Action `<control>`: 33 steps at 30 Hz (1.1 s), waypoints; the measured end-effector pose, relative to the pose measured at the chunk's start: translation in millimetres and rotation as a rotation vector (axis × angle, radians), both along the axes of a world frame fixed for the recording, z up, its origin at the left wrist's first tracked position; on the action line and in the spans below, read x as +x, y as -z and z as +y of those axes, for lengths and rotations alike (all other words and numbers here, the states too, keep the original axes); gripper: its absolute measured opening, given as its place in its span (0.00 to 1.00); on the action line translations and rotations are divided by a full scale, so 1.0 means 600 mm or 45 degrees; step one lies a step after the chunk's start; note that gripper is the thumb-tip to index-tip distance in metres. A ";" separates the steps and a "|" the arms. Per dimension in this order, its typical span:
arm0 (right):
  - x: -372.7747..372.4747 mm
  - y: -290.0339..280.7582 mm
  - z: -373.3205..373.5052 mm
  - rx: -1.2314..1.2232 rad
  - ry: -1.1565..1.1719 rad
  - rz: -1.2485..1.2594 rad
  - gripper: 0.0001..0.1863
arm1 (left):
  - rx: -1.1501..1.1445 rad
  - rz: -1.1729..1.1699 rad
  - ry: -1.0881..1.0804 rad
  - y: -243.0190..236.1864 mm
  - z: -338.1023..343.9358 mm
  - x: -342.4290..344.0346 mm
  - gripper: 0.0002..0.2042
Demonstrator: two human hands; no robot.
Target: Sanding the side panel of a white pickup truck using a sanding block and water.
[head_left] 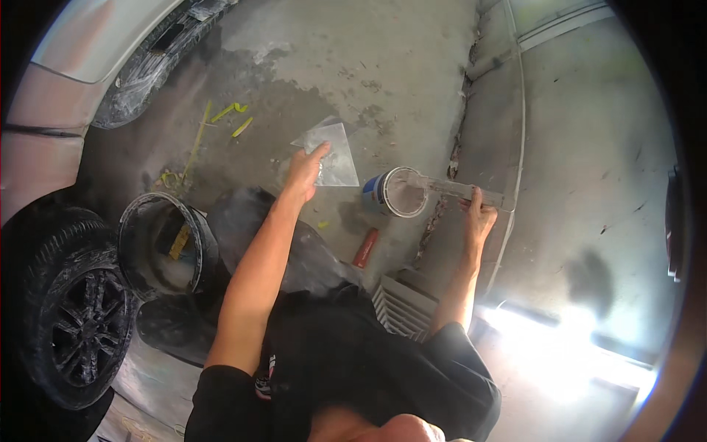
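Left hand point(302, 175) grips a clear sheet point(340, 158) by its left edge, thumb on top, likely leaving most of its face free. Right hand point(480, 215) grasps one end of a long translucent strip point(451, 188); far end meets the tub point(374, 194), probably keeping fingers off the muck. Tub: on floor point(412, 88), near its wall-side edge.

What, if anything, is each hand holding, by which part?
The left hand holds a flat sheet by its left edge, thumb on top. The right hand holds a long flat strip near the end away from the bucket.
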State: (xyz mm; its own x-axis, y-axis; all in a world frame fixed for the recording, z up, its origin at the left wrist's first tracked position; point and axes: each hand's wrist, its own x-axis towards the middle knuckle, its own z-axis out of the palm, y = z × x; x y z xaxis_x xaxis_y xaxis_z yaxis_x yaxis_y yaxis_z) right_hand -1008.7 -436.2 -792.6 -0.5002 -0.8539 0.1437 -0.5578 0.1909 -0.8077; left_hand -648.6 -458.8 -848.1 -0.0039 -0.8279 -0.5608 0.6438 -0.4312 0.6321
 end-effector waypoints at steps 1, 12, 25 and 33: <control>0.000 -0.010 -0.004 -0.033 -0.021 -0.042 0.23 | 0.027 -0.122 -0.035 0.003 0.003 0.007 0.23; 0.031 0.228 0.001 0.162 -0.321 0.476 0.19 | 0.115 -0.204 -0.088 0.015 0.019 0.028 0.29; -0.025 -0.079 0.048 -0.204 -0.131 -0.315 0.18 | 0.033 -0.300 -0.048 0.026 0.014 -0.005 0.25; 0.039 -0.204 0.056 -0.341 -0.185 -0.468 0.20 | -0.073 -0.285 -0.044 0.057 0.009 0.003 0.24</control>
